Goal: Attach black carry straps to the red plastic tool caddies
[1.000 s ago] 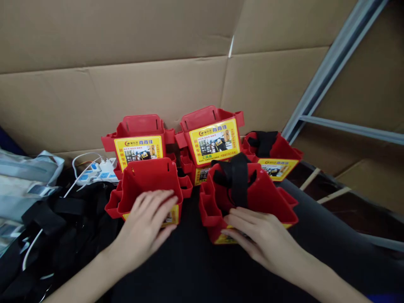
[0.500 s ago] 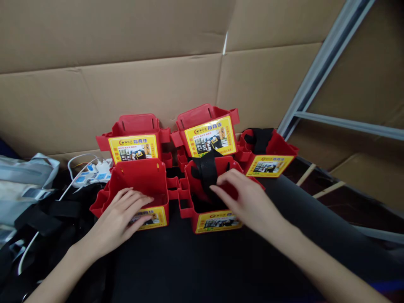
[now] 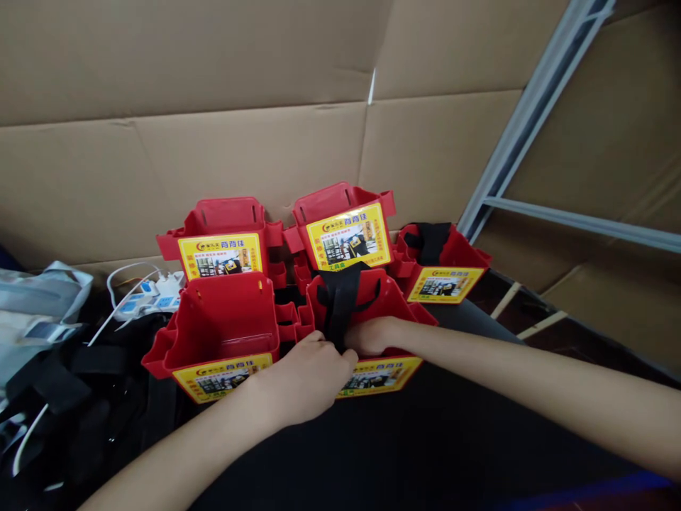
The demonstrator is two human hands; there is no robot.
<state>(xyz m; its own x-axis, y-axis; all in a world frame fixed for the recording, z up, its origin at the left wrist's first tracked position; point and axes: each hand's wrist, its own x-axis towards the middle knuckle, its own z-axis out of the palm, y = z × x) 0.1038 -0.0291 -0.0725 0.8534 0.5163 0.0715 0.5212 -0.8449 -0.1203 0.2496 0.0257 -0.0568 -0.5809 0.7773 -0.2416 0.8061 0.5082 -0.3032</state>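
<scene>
At the front stand two red plastic tool boxes with yellow labels. Across the back wall of the right one, a red tool box (image 3: 404,305), hangs a black strap (image 3: 340,305) that runs down inside it. My left hand (image 3: 313,376) is at this box's front left rim, fingers curled and thumb beside the strap; what it grips is hidden. My right hand (image 3: 372,336) reaches into the same box, right of the strap, its fingers out of sight. The front left red tool box (image 3: 228,312) shows a bare inside, with no hand on it.
Behind stand more red boxes, a left one (image 3: 228,213), a middle one (image 3: 324,202) and one with a black strap (image 3: 473,248) at right. Left lie a white power strip (image 3: 154,294), black straps (image 3: 58,383) and a grey bag (image 3: 42,305). Cardboard (image 3: 239,156) walls the back.
My left hand has moved right, from the front left box to the front right one. My right hand has gone from beside the strap down into that box.
</scene>
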